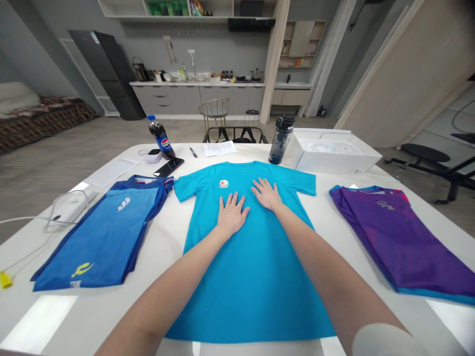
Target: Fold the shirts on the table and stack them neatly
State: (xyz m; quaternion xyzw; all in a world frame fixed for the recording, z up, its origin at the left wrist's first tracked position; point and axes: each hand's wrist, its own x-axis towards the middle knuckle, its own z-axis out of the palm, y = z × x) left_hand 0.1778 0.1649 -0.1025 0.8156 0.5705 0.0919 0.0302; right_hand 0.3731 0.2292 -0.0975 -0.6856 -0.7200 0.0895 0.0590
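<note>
A turquoise T-shirt point(252, 267) lies spread flat on the white table, its collar at the far side and its hem near me. A small red and white badge point(223, 183) shows on its chest. Palm down on the middle of the chest rests my left hand point(232, 214), fingers stretched out. Higher up and to the right, my right hand point(266, 194) presses flat on the cloth with its fingers spread. To the left lies a folded blue shirt point(104, 232); a folded purple shirt point(401, 237) lies on the right.
Along the table's point(163, 267) far side stand a cola bottle point(161, 137), a dark water bottle point(281, 141) and a white box point(334, 151). A phone point(168, 167), a pen point(193, 152) and a paper sheet point(220, 148) lie nearby. At left sits a white power strip point(72, 207) with cables.
</note>
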